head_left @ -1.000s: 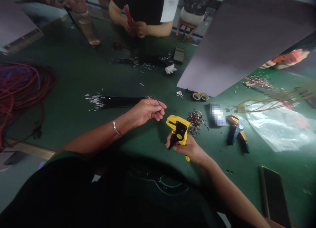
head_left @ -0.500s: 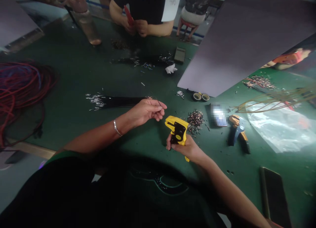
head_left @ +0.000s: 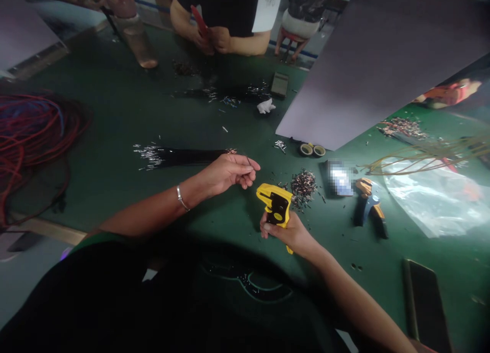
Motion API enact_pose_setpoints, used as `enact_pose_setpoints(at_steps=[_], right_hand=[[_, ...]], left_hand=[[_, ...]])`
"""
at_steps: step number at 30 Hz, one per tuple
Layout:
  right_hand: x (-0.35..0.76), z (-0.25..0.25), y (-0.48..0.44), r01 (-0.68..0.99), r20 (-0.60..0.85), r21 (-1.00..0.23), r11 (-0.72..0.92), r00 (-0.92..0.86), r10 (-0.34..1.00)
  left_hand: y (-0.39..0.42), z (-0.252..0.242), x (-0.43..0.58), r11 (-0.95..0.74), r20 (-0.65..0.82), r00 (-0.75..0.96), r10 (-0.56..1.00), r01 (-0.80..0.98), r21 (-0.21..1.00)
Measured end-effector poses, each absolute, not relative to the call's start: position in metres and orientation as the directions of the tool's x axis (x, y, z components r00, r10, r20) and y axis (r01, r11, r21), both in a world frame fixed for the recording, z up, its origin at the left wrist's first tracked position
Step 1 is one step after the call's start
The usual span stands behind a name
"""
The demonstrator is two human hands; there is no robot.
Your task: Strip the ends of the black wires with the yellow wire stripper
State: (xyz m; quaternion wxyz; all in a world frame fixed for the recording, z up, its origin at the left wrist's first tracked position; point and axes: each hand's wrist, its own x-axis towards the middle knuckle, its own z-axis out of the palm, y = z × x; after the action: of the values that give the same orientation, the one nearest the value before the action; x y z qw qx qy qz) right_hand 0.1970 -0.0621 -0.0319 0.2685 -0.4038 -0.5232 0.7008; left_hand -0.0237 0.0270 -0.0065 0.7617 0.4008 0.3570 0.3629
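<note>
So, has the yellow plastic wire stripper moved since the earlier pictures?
Yes, slightly: the yellow plastic wire stripper now sits a little lower in view and farther left of the pile of small metal terminals.

Wire-bit pile blocks the right hand (2 tape rolls beyond).

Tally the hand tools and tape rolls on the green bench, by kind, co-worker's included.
Yellow wire stripper, in the right hand: 1
Blue-and-orange hand tool, lying on the bench: 1
Red-handled tool, in the co-worker's hands: 1
Tape rolls: 2
Total: 5
</note>
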Motion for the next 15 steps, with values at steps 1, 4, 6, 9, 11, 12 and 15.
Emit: enact_pose_setpoints(at_steps=[1, 4, 6, 9, 11, 12, 15], right_hand=[[0.1968, -0.032, -0.0624, 0.048, -0.284, -0.951, -0.306, -0.528, 0.8], [0.1965, -0.0308, -0.0626, 0.065, -0.292, -0.951, -0.303, -0.521, 0.802], [0.1963, -0.0294, -0.0625, 0.086, -0.309, -0.947, -0.309, -0.511, 0.802], [0.1952, -0.0285, -0.063, 0.106, -0.334, -0.94, -0.325, -0.485, 0.808], [0.1941, -0.0293, -0.0639, 0.107, -0.343, -0.937, -0.333, -0.469, 0.814], [0.1936, -0.0299, -0.0645, 0.106, -0.344, -0.937, -0.334, -0.461, 0.818], [0.1928, -0.0323, -0.0669, 0.108, -0.345, -0.937, -0.333, -0.44, 0.829]], left_hand=[[0.0268, -0.0063, -0.0234, 0.417, -0.256, 0.481, 0.839, -0.265, 0.869], [0.0265, -0.0053, -0.0227, 0.422, -0.265, 0.476, 0.838, -0.259, 0.869], [0.0262, -0.0046, -0.0222, 0.42, -0.262, 0.48, 0.837, -0.259, 0.87], [0.0258, -0.0045, -0.0217, 0.417, -0.256, 0.483, 0.837, -0.263, 0.87], [0.0258, -0.0052, -0.0216, 0.419, -0.257, 0.484, 0.837, -0.264, 0.869], [0.0258, -0.0057, -0.0216, 0.422, -0.258, 0.486, 0.835, -0.263, 0.868], [0.0258, -0.0065, -0.0217, 0.421, -0.258, 0.485, 0.836, -0.263, 0.868]])
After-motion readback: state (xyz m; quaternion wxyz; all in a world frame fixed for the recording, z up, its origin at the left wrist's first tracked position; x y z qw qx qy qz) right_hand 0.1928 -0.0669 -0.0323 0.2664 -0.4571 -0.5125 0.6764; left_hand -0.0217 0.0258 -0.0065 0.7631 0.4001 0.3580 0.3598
